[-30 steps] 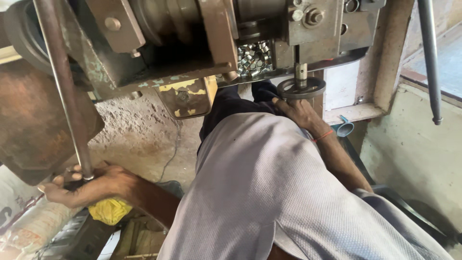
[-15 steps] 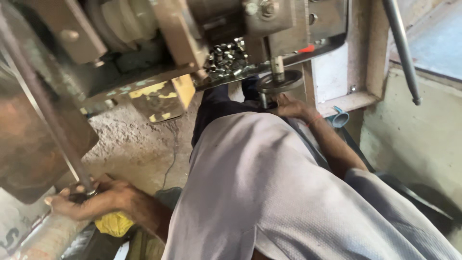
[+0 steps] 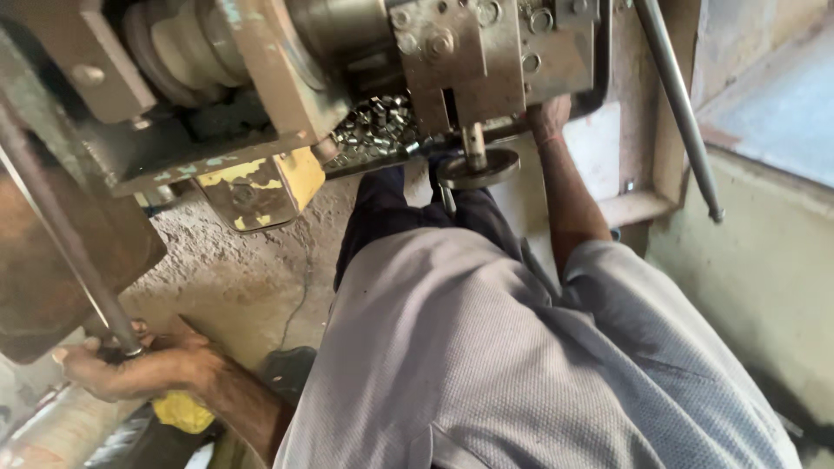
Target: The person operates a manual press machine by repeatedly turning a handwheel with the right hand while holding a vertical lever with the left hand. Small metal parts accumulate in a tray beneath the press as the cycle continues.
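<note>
Under the machine | your left hand (image 3: 130, 369) gripped one steel lever rod (image 3: 61, 234) | right hand (image 3: 549, 117) at the plate, grip unclear | one yellow tag (image 3: 261, 187)

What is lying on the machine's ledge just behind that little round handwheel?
A heap of small shiny metal pieces lies on the ledge, left of the handwheel. The grey plate above covers the heap's right end, so how far it runs is hidden. The right hand reaches up beside it.
</note>
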